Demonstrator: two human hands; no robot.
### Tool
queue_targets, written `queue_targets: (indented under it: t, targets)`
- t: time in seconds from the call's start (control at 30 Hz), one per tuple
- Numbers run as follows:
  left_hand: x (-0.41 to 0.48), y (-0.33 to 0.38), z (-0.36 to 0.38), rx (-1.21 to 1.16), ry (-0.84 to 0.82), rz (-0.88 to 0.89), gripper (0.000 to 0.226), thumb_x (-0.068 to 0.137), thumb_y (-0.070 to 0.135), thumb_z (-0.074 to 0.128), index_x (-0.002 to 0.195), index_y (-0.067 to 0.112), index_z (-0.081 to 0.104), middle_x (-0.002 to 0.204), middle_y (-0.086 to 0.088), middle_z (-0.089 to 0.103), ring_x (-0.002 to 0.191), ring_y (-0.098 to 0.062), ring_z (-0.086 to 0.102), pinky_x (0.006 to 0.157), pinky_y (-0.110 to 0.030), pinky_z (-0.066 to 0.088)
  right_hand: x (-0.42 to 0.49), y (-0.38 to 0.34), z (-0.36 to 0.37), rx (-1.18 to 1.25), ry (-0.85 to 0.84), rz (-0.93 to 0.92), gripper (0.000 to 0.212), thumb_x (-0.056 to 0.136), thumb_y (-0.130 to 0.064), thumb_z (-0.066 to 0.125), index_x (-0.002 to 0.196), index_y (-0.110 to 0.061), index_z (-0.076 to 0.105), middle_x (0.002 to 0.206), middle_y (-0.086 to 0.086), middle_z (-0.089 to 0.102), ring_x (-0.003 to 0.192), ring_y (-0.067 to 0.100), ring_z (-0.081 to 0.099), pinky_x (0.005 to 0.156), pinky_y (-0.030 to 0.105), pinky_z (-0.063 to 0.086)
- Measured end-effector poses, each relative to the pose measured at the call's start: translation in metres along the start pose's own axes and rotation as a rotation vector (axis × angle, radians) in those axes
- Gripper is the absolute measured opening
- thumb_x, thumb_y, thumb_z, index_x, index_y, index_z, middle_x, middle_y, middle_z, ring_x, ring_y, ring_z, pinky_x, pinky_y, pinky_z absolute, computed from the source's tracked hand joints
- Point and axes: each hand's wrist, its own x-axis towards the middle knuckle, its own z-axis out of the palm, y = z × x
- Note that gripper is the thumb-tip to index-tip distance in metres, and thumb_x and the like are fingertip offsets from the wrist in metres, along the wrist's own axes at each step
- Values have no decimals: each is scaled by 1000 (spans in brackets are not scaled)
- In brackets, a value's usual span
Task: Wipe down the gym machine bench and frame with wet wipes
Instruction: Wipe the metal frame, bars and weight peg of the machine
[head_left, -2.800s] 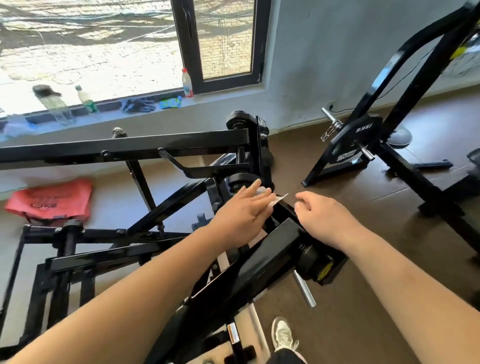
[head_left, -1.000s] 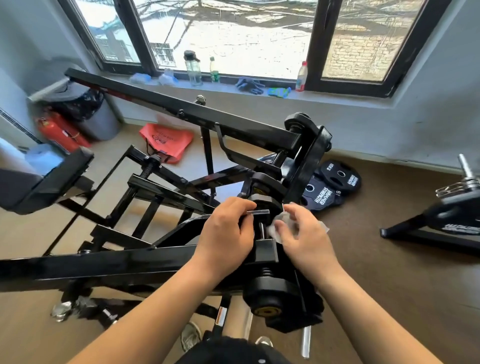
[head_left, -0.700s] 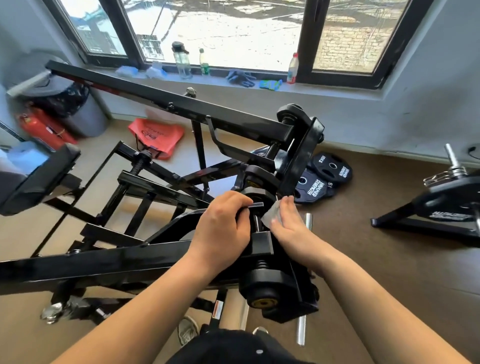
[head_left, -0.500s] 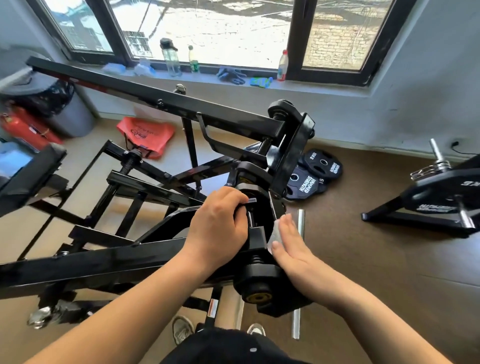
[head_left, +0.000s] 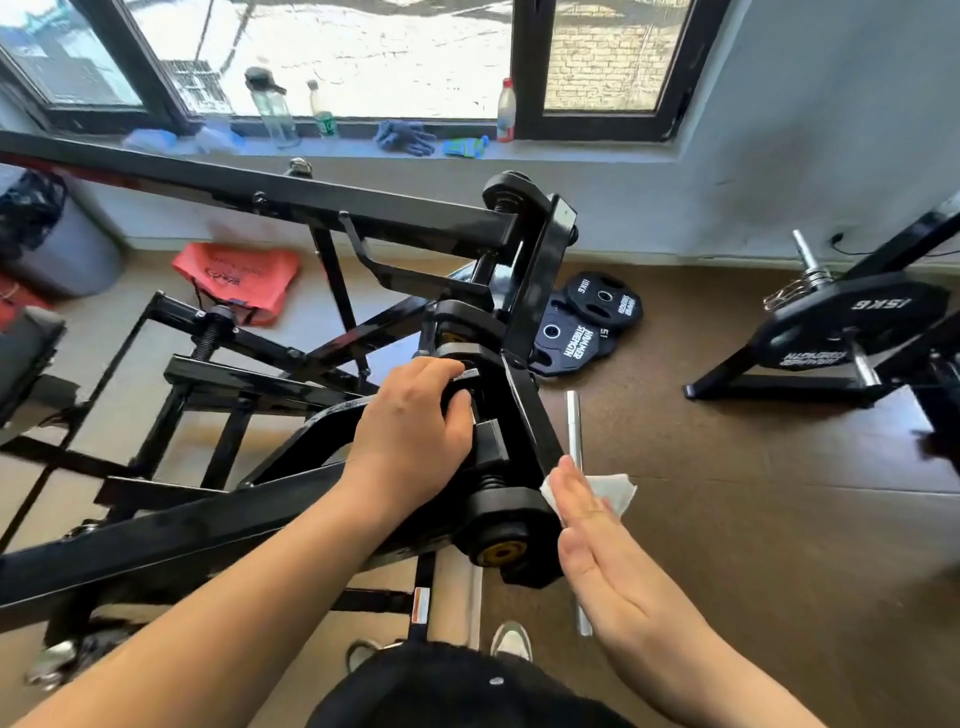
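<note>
The black steel frame (head_left: 156, 535) of the gym machine fills the left and middle of the head view, with a pivot joint at its centre. My left hand (head_left: 410, 431) grips the black part of that joint, fingers curled round it. My right hand (head_left: 597, 540) lies flat, fingers straight, pressing a white wet wipe (head_left: 613, 491) against the right side of the frame beside the lower pivot block (head_left: 498, 519). Part of the wipe sticks out past my fingertips. The bench pad (head_left: 23, 348) shows only at the far left edge.
Weight plates (head_left: 576, 327) lie on the brown floor behind the joint. A chrome bar (head_left: 574, 426) runs down beside my right hand. Another plate-loaded frame (head_left: 852, 332) stands at right. A red bag (head_left: 239, 275), a grey bin (head_left: 62, 249) and windowsill bottles (head_left: 272, 106) are at the back.
My right hand slid the wipe down the right side of the frame, from the upper joint to the lower pivot block, and flattened out. My left hand kept its grip on the joint.
</note>
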Motion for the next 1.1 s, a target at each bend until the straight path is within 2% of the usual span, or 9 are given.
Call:
queue_targets:
  t: [0.17, 0.3, 0.47, 0.6, 0.77, 0.83, 0.93, 1.0, 1.1]
  targets:
    - [1, -2, 2, -19, -7, 25, 32, 98, 24, 59, 129, 18, 65, 127, 5, 65, 121, -18, 56, 99, -27, 41, 48, -11, -1, -9, 49, 67, 56, 110, -45, 25, 162, -31, 10, 167, -26, -2, 146, -19, -6, 122, 13, -3]
    - [1, -7, 2, -45, 22, 58, 31, 95, 18, 63, 126, 15, 67, 125, 2, 64, 121, -19, 54, 101, -20, 33, 72, -22, 0, -65, 66, 91, 57, 112, -42, 21, 163, -21, 9, 165, -19, 3, 142, -17, -5, 108, -1, -6]
    - [4, -12, -2, -125, -55, 119, 35, 96, 15, 62, 131, 14, 63, 133, 1, 60, 128, -16, 48, 105, -17, 28, 19, -27, 30, -1, 356, 91, 51, 100, -51, 28, 150, -45, 31, 153, -39, 19, 136, -32, 9, 117, 3, 4]
    - [6, -16, -2, -148, -106, 162, 35, 97, 14, 59, 133, 13, 62, 137, -1, 59, 133, -18, 45, 110, -19, 24, -13, -31, 53, -8, 503, 116, 36, 105, -47, 34, 141, -53, 34, 151, -39, 30, 141, -24, 20, 119, 7, 12]
    - [8, -18, 0, -168, -123, 194, 37, 96, 13, 59, 134, 13, 61, 138, -1, 59, 134, -21, 45, 114, -26, 27, 22, -34, 36, -115, 328, 219, 55, 110, -49, 17, 160, -28, 29, 165, -21, 18, 148, -15, 11, 125, 18, 9]
    - [7, -18, -1, -171, -113, 195, 37, 95, 13, 60, 132, 13, 62, 137, -1, 59, 133, -21, 46, 113, -24, 28, 57, -36, 23, -285, 196, 185, 89, 98, -71, -8, 163, -15, 17, 169, -6, 6, 154, 1, 3, 127, 24, 5]
    - [6, -19, -5, -188, -113, 182, 37, 95, 12, 61, 131, 15, 63, 136, 3, 59, 131, -18, 47, 108, -18, 27, 93, -36, 13, -180, 97, 162, 59, 112, -42, 12, 161, -8, 10, 170, 2, 4, 159, 16, 0, 122, 18, 2]
    - [6, -19, -6, -206, -104, 166, 36, 95, 11, 61, 131, 17, 62, 135, 5, 59, 130, -15, 47, 106, -16, 26, 89, -40, 10, -70, 95, 161, 52, 114, -35, 20, 162, -16, 14, 168, -10, 7, 156, 3, 1, 115, 7, 1]
    - [8, -19, -5, -221, -91, 139, 37, 96, 12, 60, 132, 20, 61, 134, 9, 58, 129, -10, 46, 103, -8, 24, 48, -34, 14, -51, 161, 211, 65, 102, -59, 19, 162, -35, 19, 164, -30, 6, 144, -23, 2, 116, 5, 1]
